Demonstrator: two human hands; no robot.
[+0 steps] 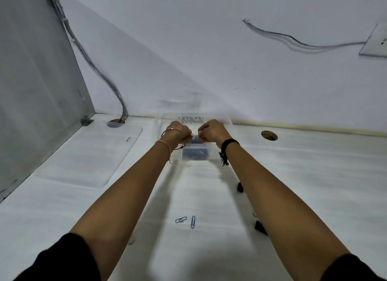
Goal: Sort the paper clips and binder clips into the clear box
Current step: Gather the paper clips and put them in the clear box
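- We see a clear box (193, 138) far on the white table (314, 176), close to the wall (209, 50).
- Inside the box, in its near part, lies a dark blue mass (195, 153); it looks like clips, maybe in a small clear bag, but it is too blurred to tell single pieces.
- The far part of the box shows a patterned white insert (191, 119); we cannot tell what it holds.
- Our left hand (178, 132) and our right hand (212, 131) are both above the box, close to each other.
- The fingers of both hands are curled and pressed together on something small and clear (195, 136) between them; we cannot tell exactly what it is.
- The left wrist wears a thin bangle (173, 130) and a pink thread (164, 143); the right wrist wears a black band (229, 143).
- Two blue paper clips (186, 220) lie on the table near us, between our forearms, just beside each other but apart.
- Two black binder clips (259, 227) lie right of these, partly hidden by the right forearm; one is farther (240, 187) than the other.
- A clear flat lid (88, 155) lies on the table to the left of the box.
- Cables (100, 77) go down the wall into a hole (116, 122) at the far left; another hole (269, 135) is right of the box.
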